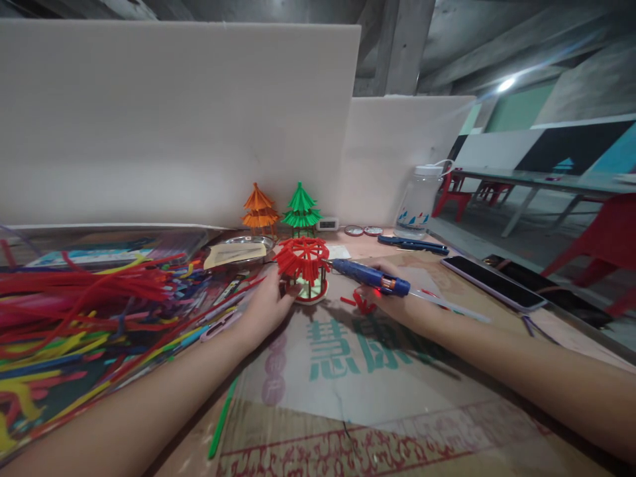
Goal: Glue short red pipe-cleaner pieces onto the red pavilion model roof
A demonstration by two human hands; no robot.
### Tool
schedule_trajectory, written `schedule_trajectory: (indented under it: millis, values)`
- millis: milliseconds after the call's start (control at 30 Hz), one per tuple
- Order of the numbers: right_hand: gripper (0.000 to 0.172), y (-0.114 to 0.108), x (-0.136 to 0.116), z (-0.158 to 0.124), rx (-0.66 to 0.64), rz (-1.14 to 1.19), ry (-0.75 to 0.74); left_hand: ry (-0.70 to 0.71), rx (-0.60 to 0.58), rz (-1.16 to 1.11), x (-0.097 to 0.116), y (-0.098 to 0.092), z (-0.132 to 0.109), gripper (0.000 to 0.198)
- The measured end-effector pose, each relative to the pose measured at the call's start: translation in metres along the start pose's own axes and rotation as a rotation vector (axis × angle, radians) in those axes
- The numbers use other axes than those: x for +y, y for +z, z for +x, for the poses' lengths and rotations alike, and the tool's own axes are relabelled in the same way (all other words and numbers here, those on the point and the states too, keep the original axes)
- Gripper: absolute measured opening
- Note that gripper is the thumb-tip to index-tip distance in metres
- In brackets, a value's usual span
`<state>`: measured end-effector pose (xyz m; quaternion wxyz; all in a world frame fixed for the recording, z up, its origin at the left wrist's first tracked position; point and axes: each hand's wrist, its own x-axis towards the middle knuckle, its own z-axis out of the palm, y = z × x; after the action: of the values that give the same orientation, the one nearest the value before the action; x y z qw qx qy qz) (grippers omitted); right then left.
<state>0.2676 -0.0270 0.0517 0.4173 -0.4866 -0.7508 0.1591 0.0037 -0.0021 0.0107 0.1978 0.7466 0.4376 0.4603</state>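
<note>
My left hand (274, 295) is closed around the lower left side of a small red pavilion model (304, 260), made of pipe cleaners with a round pale base (314, 291). In my right hand (385, 301) is a blue glue gun (372, 275), with a clear glue stick (454, 308) poking out of its back. The gun's nozzle is at the right edge of the red roof; I cannot tell whether it touches. Short red pipe-cleaner pieces (365, 303) lie just below the gun, beside my right hand.
Heaps of coloured pipe cleaners (89, 298) cover the left side. Behind stand an orange pagoda (259, 211), a green pagoda (301, 211) and a metal dish (243, 245). To the right are a water bottle (415, 202), blue-handled pliers (412, 245) and a phone (491, 283).
</note>
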Motion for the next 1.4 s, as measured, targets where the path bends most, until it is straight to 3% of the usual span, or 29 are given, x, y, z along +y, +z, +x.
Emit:
schedule_trajectory:
  millis: [267,633,1400]
  values:
    - [0.020,-0.001,-0.004,-0.003,-0.036,-0.044,0.086,-0.004,-0.004,-0.012,0.004,-0.001,-0.001,0.036]
    - [0.023,0.002,0.002,-0.001,-0.004,-0.077,0.023,0.010,0.010,-0.013,0.004,-0.001,0.000,0.040]
    - [0.023,0.000,-0.005,-0.001,-0.003,-0.093,0.068,-0.010,0.008,-0.009,0.002,-0.001,0.000,0.040]
